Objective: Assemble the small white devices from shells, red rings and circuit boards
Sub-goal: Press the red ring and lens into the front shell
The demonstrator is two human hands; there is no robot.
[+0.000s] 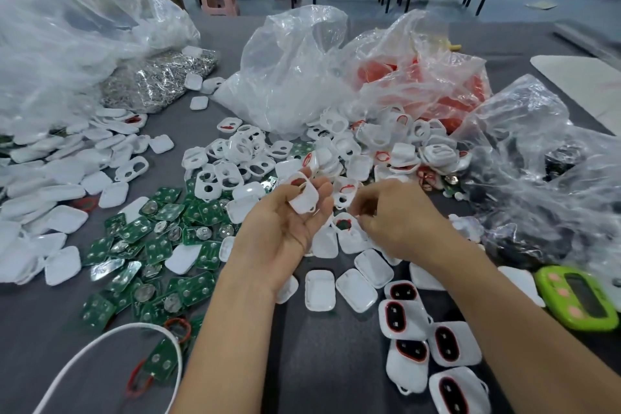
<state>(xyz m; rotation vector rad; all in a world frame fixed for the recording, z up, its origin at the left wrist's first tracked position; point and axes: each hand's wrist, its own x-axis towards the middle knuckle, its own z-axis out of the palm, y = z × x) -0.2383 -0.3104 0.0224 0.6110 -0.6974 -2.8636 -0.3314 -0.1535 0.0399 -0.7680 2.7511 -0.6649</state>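
Note:
My left hand [289,222] is palm up at the middle of the table, and a white shell [304,197] with a red ring inside lies across its curled fingers. Just to its right, my right hand [400,222] is knuckles up with its fingers curled down over the parts below; what they pinch is hidden. A second white shell with a red ring [344,193] sits between the two hands. Green circuit boards [151,245] lie spread at the left. Assembled white devices with red-rimmed black windows [433,339] lie at the lower right.
Heaps of white shells [50,198] cover the left and the centre back. Clear plastic bags [292,77] stand behind, one holding red parts [447,91]. A green timer [578,299] sits at the right edge, a white cable [111,339] at lower left.

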